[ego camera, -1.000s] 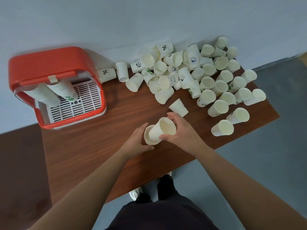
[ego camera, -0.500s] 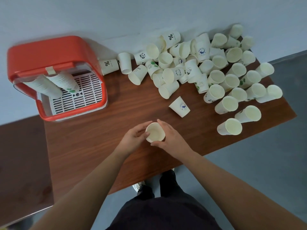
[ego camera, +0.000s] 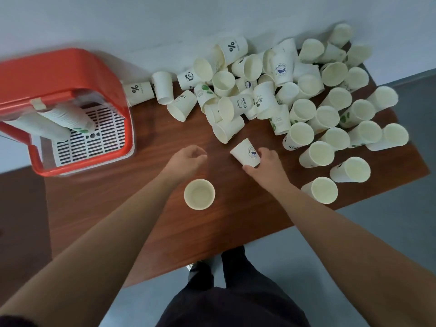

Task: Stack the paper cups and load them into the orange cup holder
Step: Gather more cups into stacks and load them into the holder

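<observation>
Wood surface (ego camera: 141, 208): right hand (ego camera: 265, 165) grip curled round upside-down cup (ego camera: 245, 151), far-right of upright cup (ego camera: 199, 194); left hand (ego camera: 187, 160) loose, empty.

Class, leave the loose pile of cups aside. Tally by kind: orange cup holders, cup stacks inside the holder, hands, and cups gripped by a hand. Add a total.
Orange cup holder: 1
Cup stacks in it: 2
Hands, left hand and right hand: 2
Blue-logo cup gripped by the right hand: 1
Total: 6
</observation>
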Demonstrator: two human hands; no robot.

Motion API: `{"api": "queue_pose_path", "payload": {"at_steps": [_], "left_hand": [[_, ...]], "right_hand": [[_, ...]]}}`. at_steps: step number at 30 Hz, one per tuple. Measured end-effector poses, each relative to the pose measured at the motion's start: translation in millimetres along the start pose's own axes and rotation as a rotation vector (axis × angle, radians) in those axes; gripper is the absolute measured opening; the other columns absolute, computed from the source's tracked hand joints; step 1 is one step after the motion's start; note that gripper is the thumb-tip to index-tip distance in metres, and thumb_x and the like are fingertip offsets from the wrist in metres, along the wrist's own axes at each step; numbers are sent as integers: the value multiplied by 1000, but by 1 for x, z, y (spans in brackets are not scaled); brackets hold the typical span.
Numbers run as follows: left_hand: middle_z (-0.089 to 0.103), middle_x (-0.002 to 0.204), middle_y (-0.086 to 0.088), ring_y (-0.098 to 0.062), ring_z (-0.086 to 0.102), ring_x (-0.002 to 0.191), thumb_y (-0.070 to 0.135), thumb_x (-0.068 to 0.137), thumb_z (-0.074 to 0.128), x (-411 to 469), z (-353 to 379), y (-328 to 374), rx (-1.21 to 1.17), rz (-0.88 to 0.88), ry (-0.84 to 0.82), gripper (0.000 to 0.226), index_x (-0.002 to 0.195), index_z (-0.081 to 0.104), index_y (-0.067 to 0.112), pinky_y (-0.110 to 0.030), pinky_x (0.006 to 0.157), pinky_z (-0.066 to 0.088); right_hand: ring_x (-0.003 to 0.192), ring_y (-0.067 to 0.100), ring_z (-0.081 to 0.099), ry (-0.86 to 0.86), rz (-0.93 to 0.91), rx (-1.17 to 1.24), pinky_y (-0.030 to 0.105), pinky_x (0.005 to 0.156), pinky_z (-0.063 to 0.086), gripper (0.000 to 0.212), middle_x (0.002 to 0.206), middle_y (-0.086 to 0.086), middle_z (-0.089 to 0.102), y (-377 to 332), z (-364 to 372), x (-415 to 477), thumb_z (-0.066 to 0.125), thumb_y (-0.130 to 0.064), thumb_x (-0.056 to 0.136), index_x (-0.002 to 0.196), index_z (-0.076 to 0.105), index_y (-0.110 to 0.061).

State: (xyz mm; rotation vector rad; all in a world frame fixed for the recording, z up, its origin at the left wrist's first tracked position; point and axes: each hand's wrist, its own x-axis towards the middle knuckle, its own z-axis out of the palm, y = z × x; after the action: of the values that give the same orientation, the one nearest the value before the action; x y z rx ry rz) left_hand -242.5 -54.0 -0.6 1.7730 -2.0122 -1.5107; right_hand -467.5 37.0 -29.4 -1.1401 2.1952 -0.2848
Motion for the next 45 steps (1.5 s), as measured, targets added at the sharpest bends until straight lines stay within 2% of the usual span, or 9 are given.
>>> {"api": "queue_pose_path", "payload": {"at_steps": [3, 8, 14, 18, 24, 31, 37, 41, 45], "left_hand": [[60, 125, 2, -12, 55, 105, 38, 96, 60, 29, 16, 17, 30, -74, -6, 36, 126, 59, 19, -25, 83, 40], [38, 140, -2, -15, 49, 117, 43, 86, 71, 59, 29, 28, 46, -57, 182, 68, 141, 41, 18, -28, 91, 39], [38, 143, -5, -21, 39, 135, 51, 77, 78, 103, 45, 42, 142, -64, 160, 85, 143, 41, 11, -36, 106, 40], [49, 133, -9, -26, 49, 124, 36, 81, 75, 117, 56, 46, 144, -116, 163, 71, 139, 45, 9, -39, 99, 44], [55, 125, -8, -25, 55, 111, 32, 79, 76, 116, 49, 41, 147, -113, 166, 64, 132, 47, 9, -33, 82, 43], [52, 123, -3, -21, 57, 104, 39, 83, 71, 88, 15, 31, 85, -37, 186, 51, 125, 52, 19, -22, 62, 43], [54, 128, 1, -17, 58, 113, 54, 81, 67, 36, -26, 23, -59, 50, 187, 60, 132, 53, 27, -37, 92, 54], [56, 129, 4, -12, 58, 114, 45, 88, 71, -13, -50, 18, -78, 139, 187, 54, 135, 53, 26, -30, 92, 52], [55, 128, 10, -10, 58, 115, 46, 85, 74, -63, -63, 6, -45, 255, 110, 54, 133, 55, 29, -39, 99, 52]], "right_hand": [[121, 31, 50, -59, -4, -19, 40, 102, 41, 68, 130, 14, 50, 12, 13, 18, 74, -39, 85, 137, 43, -7], [112, 25, 55, -87, -35, 60, 37, 92, 46, 55, 123, 8, 56, 28, 17, 29, 71, -29, 85, 131, 49, -11], [130, 30, 42, -139, -98, -40, 41, 108, 38, 77, 139, 12, 44, 43, 1, 43, 71, -30, 81, 147, 35, -13], [136, 28, 36, -131, -174, -9, 41, 113, 33, 88, 147, 10, 38, 29, -4, 55, 74, -34, 83, 153, 26, -14], [126, 30, 47, -151, -312, -125, 43, 105, 41, 75, 138, 11, 47, 19, -1, 58, 70, -27, 86, 149, 32, -11], [125, 26, 44, -180, -184, 38, 38, 102, 40, 78, 137, 7, 43, 15, -17, 46, 70, -31, 81, 148, 32, -17], [126, 17, 47, -113, -110, 238, 31, 103, 40, 81, 142, 2, 46, -1, -29, 21, 73, -33, 82, 151, 32, -24], [124, 16, 49, -46, -90, 336, 32, 99, 43, 75, 141, 1, 48, -17, -34, -6, 72, -33, 85, 149, 33, -29], [113, 10, 50, 7, -76, 408, 18, 82, 40, 72, 137, 0, 50, -28, -34, -36, 72, -30, 87, 149, 35, -28]]}}
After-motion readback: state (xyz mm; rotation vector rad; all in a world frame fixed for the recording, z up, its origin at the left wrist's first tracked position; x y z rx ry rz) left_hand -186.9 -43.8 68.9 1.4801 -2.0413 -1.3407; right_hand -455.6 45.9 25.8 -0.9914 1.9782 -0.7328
